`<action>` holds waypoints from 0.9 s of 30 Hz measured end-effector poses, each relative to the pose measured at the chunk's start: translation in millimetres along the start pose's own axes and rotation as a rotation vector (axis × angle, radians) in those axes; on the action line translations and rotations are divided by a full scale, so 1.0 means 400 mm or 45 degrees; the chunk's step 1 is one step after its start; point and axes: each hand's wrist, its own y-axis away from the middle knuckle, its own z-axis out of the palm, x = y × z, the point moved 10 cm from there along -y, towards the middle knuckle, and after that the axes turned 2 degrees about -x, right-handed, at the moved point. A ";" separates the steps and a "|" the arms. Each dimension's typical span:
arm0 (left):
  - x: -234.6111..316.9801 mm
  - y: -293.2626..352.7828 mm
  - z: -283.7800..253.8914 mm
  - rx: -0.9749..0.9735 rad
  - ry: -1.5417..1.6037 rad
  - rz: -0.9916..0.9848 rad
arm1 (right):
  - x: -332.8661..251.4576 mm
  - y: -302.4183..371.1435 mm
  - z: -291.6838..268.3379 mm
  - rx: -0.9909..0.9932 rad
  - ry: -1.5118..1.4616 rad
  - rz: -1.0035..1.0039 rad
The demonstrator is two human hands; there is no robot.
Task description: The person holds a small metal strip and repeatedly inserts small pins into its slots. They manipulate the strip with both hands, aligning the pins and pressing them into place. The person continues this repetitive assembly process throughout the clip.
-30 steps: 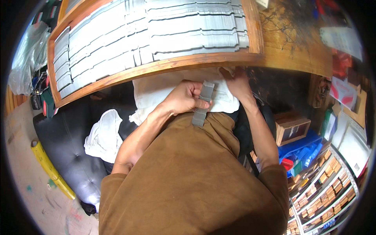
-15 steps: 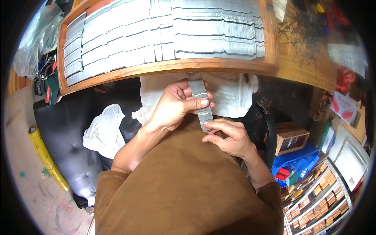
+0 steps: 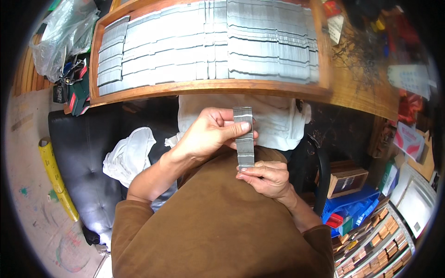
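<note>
My left hand [image 3: 208,135] grips the upper part of a long stack of thin grey metal strips [image 3: 244,137], thumb across its front. My right hand [image 3: 265,176] pinches the lower end of the same stack, close to my brown shirt. The stack stands nearly upright in front of my chest. Just beyond it is a wooden tray [image 3: 211,86] filled with several rows of similar grey strips [image 3: 208,41]. A white cloth [image 3: 278,118] lies under the tray's near edge, behind the stack.
A black padded seat [image 3: 85,157] with a crumpled white cloth [image 3: 127,155] is at my left. A yellow roll [image 3: 54,178] lies on the floor. A plastic bag [image 3: 62,37] sits far left. At right are a blue bin [image 3: 350,211], a small brown box [image 3: 345,180] and shelves of small drawers [image 3: 375,252].
My right hand came back from the tray edge to the stack's lower end. Both hands brought the stack closer to my chest and more upright.
</note>
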 end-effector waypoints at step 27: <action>0.037 -0.001 -0.038 0.014 -0.126 0.006 | 0.065 -0.168 -0.102 0.262 -0.366 0.593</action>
